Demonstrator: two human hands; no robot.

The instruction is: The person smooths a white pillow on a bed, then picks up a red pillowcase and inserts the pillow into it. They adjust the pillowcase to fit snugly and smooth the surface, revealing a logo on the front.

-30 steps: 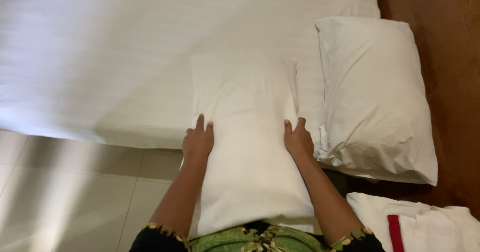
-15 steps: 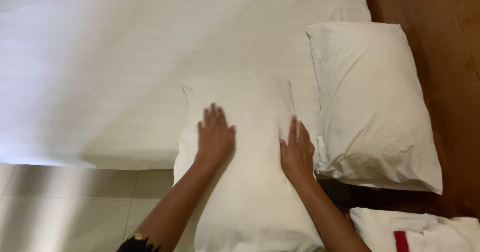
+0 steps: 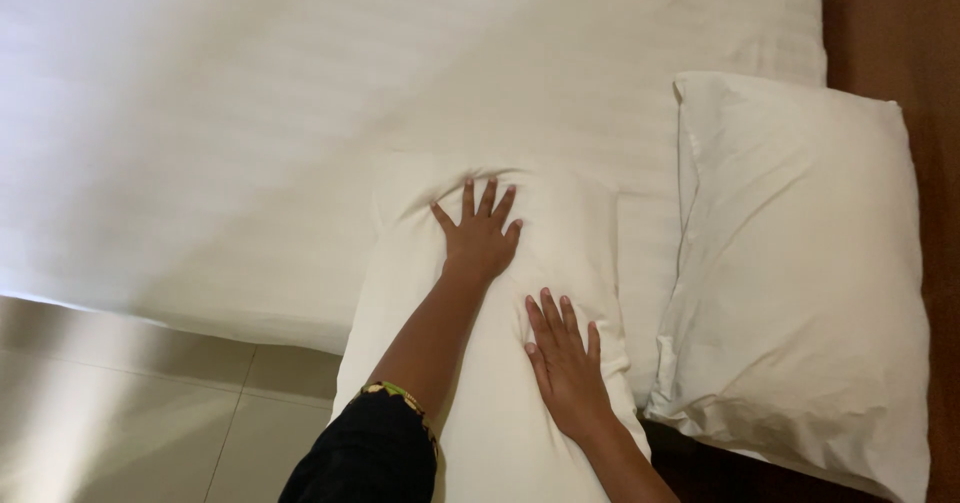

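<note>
pillow (image 3: 500, 363) flat beneath both hands' spread fingers (image 3: 480, 208)

Bed with white, faintly striped sheet (image 3: 300, 113): fills most of the room in view, its surface smooth, brightest toward the left. Floor of pale glossy square tiles (image 3: 120, 403): lower left, beside the bed's edge, crossed by a soft band of light. Brown wooden surface (image 3: 880, 23): along the right side, dim, in shadow.
</note>
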